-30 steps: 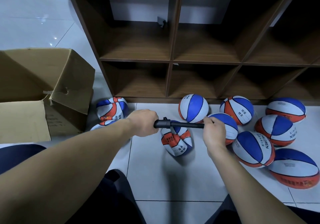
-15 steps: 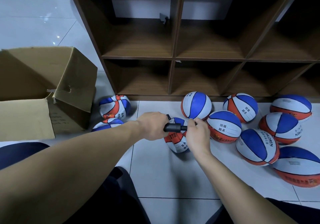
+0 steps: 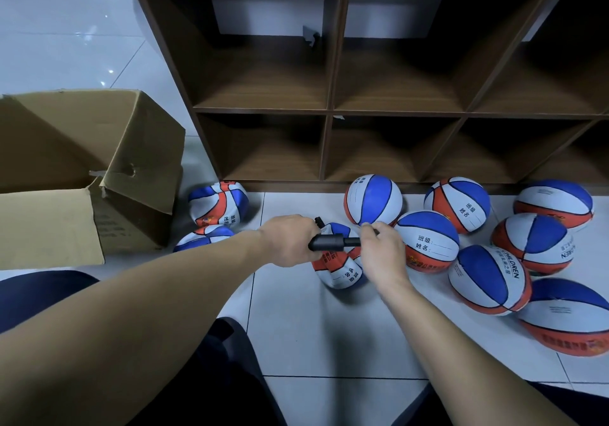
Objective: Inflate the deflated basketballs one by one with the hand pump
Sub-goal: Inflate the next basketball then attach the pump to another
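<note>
Down on the white tile floor (image 3: 329, 343), both hands hold the black pump (image 3: 333, 242) lying sideways, left hand (image 3: 290, 241) gripping its body, right hand (image 3: 382, 254) gripping its handle, over a floppy ball (image 3: 339, 269).

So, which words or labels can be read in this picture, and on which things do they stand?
"班级" and "姓名": on the round basketball beside the right hand.
"班级", "姓名": basketball by the shelf.
"CHILDREN": basketball at the right.
Print on the other balls and the cardboard box: too small or blurred.
</note>
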`<state>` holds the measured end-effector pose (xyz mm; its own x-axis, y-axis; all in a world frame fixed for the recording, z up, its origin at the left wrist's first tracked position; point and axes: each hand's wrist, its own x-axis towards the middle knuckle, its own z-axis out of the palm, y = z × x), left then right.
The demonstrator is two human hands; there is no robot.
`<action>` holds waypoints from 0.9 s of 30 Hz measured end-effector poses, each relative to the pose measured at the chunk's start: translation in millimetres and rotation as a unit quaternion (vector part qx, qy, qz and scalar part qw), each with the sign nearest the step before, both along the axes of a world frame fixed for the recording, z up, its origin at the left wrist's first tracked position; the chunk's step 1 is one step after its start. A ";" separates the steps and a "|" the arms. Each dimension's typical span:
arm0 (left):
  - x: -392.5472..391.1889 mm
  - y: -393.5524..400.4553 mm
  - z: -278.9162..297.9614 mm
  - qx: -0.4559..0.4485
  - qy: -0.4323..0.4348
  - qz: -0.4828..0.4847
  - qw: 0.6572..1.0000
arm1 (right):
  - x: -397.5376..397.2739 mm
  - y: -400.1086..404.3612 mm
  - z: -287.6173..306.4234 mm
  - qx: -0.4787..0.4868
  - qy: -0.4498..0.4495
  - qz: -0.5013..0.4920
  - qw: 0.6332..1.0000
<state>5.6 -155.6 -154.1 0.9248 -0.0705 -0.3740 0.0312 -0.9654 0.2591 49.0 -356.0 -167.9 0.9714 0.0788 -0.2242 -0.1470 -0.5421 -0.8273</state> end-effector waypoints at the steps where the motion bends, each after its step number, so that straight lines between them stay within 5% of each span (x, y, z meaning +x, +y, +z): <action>1: 0.3 6.6 0.1 0.007 0.003 0.001 1.000 | 6.0 -7.6 0.9 -0.001 -0.005 -0.009 1.000; 10: 3.4 26.0 -0.3 0.028 -0.015 0.020 0.999 | 28.6 -30.3 6.5 0.014 -0.003 -0.073 0.997; 27: 1.0 -11.9 4.2 0.023 -0.019 -0.006 1.000 | -14.8 10.5 0.0 0.011 -0.030 -0.009 0.999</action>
